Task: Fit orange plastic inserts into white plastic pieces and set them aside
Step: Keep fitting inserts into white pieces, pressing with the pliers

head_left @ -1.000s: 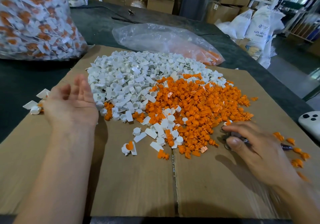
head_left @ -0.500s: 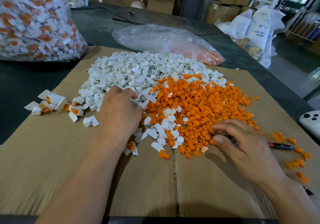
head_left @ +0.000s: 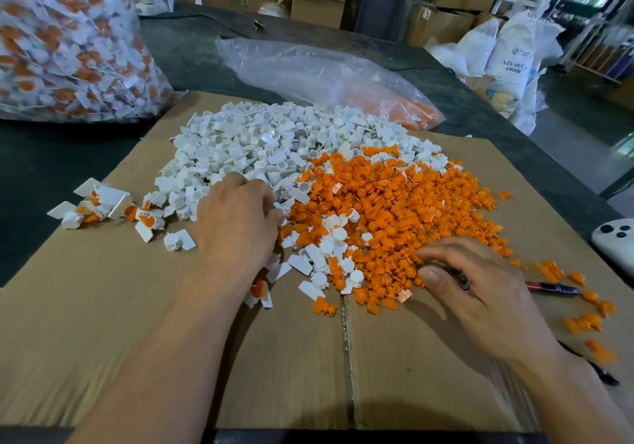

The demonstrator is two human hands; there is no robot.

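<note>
A heap of white plastic pieces (head_left: 260, 148) lies on the cardboard sheet (head_left: 103, 323), and a heap of orange inserts (head_left: 394, 203) adjoins it on the right. My left hand (head_left: 236, 227) lies palm down at the near edge of the white heap. Its fingers curl down around white pieces, with the fingertips hidden among them. My right hand (head_left: 480, 292) hovers at the near right edge of the orange heap, fingers spread and lightly bent, thumb apart from them, holding nothing I can see. A few fitted white-and-orange pieces (head_left: 103, 203) lie at the left.
A big clear bag of fitted pieces (head_left: 68, 49) stands at the back left. A flatter clear bag with orange inserts (head_left: 326, 76) lies behind the heaps. A red-and-black pen (head_left: 552, 287), stray orange inserts (head_left: 583, 321) and a white controller (head_left: 617, 241) are at the right.
A second ago my left hand was open, palm up, at the left; fitted pieces now lie there. The hand moved right onto the white heap and curled in. My right hand edged left.
</note>
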